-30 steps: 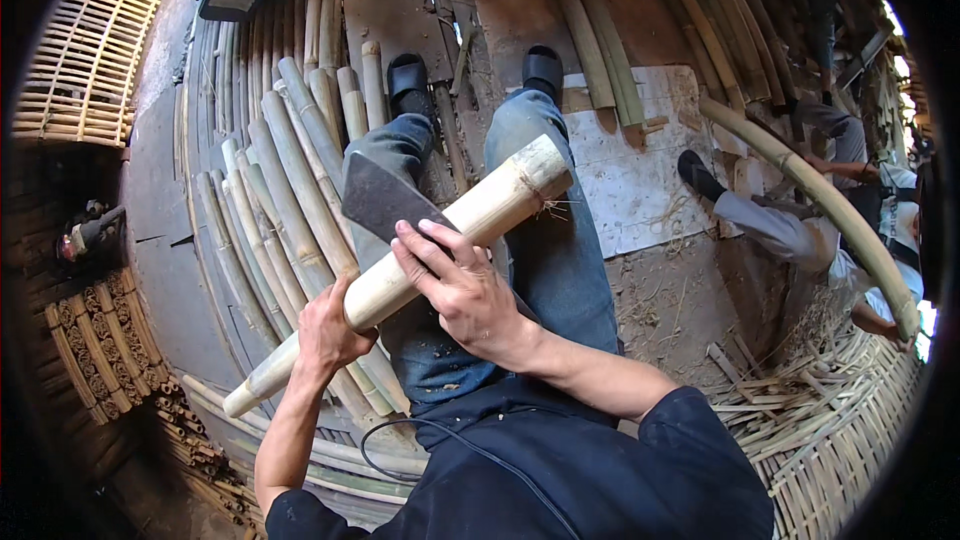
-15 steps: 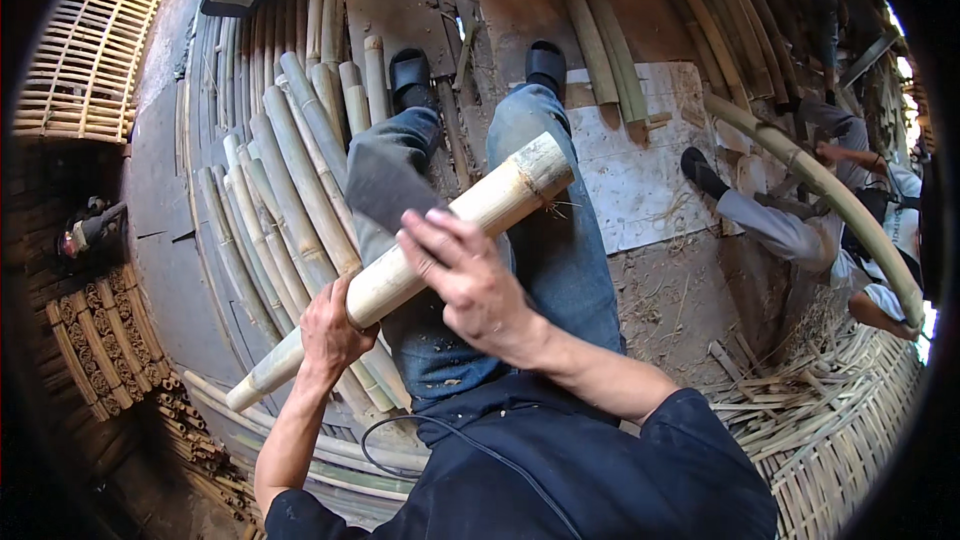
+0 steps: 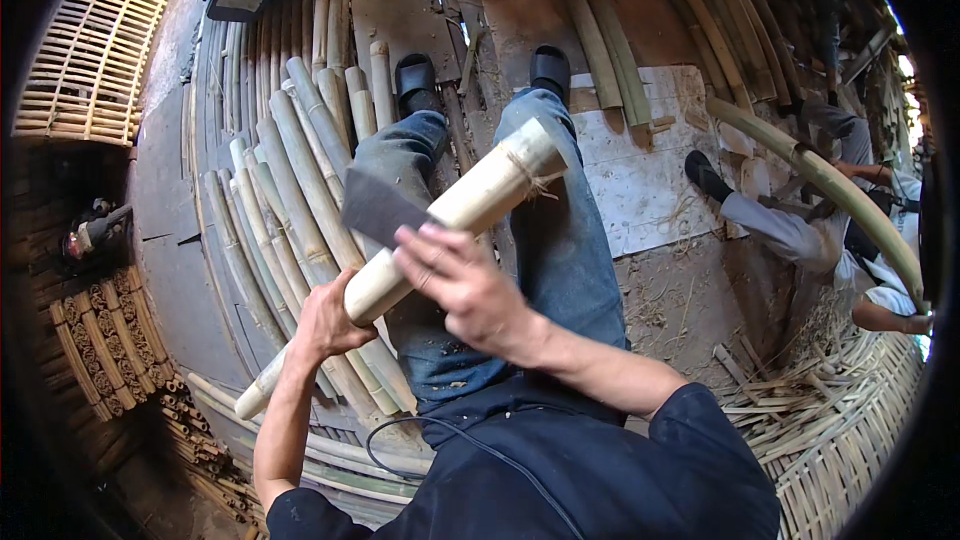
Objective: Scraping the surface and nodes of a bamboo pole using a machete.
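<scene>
A thick, pale bamboo pole [image 3: 482, 192] slants across my thighs, its upper end at my right knee and its lower end down to the left. My left hand [image 3: 328, 320] is wrapped round it near the lower part. In my right hand [image 3: 465, 290] is a broad, dark cleaver [image 3: 383, 208], slightly blurred, its blade reaching past the pole's left side; the hand covers its handle. Loose fibres [image 3: 543, 183] hang from the joint ring near the upper end. Small shavings lie on my jeans [image 3: 455, 365].
Several cut bamboo poles [image 3: 290, 155] lie to the left, and longer ones [image 3: 610, 50] at the far right. A co-worker [image 3: 800, 230] sits at the right beside a curved pole [image 3: 830, 180]. A woven basket [image 3: 850, 440] with bamboo strips stands at lower right.
The cleaver and my right hand have shifted slightly down and left along the pole. My left hand's grip has changed a little, its thumb now lower. The pole's upper end has moved slightly left.
</scene>
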Demonstrator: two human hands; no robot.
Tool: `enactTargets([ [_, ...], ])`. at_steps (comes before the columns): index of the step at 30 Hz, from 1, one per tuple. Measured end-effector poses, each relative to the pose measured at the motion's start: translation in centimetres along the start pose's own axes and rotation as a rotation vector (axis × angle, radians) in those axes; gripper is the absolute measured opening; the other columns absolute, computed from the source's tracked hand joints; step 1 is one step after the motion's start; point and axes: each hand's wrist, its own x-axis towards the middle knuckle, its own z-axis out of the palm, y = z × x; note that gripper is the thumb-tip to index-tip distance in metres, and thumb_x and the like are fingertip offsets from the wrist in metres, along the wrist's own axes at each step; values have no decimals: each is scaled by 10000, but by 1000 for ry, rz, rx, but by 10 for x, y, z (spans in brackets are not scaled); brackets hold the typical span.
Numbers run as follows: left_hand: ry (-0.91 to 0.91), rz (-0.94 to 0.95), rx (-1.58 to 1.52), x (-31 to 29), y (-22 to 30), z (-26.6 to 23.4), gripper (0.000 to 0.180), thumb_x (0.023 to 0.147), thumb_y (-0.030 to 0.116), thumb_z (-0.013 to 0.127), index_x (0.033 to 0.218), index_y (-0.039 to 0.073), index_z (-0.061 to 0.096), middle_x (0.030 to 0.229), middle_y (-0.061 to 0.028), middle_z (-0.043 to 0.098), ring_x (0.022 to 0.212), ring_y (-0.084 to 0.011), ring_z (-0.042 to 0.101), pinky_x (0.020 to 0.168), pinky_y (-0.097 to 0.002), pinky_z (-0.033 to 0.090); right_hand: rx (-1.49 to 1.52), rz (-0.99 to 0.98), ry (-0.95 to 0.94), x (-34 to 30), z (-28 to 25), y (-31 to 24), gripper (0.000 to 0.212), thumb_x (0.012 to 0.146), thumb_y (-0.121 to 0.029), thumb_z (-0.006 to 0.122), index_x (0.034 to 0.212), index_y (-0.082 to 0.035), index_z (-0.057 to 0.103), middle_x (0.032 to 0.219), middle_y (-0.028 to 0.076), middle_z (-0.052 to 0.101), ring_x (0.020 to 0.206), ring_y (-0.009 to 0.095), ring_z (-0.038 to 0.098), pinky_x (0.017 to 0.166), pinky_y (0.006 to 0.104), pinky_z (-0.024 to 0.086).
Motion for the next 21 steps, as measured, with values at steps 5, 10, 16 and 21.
enactTargets([
  [5, -263, 51, -168, 23, -11, -27, 845, 545, 256, 906, 1301, -50, 682, 1101, -284, 773, 1070, -408, 763, 982, -460, 589, -251, 244, 250, 14, -60, 51, 780, 767, 91, 526, 1537, 12, 617, 1582, 216, 605, 1412, 429, 534, 1262, 469, 404],
  [10, -398, 13, -202, 39, -17, -33, 823, 553, 217, 875, 1316, -26, 687, 1091, -230, 787, 1036, -353, 766, 970, -440, 592, -34, 111, 183, 13, -21, 18, 770, 728, 94, 524, 1478, 11, 677, 1567, 201, 628, 1428, 411, 549, 1250, 465, 396],
  [16, -384, 11, -201, 39, -18, -38, 804, 548, 212, 870, 1294, -29, 690, 1072, -217, 788, 1006, -350, 765, 955, -435, 595, -82, 131, 142, 17, -36, 27, 695, 789, 109, 521, 1466, 44, 663, 1589, 188, 609, 1422, 401, 534, 1267, 454, 403],
  [21, -397, 52, -222, 45, -28, -31, 711, 533, 238, 896, 1146, -63, 695, 969, -180, 774, 922, -291, 763, 867, -405, 598, -148, 174, 199, 24, -31, 27, 727, 774, 133, 551, 1489, 39, 647, 1605, 186, 595, 1399, 412, 548, 1230, 451, 444],
])
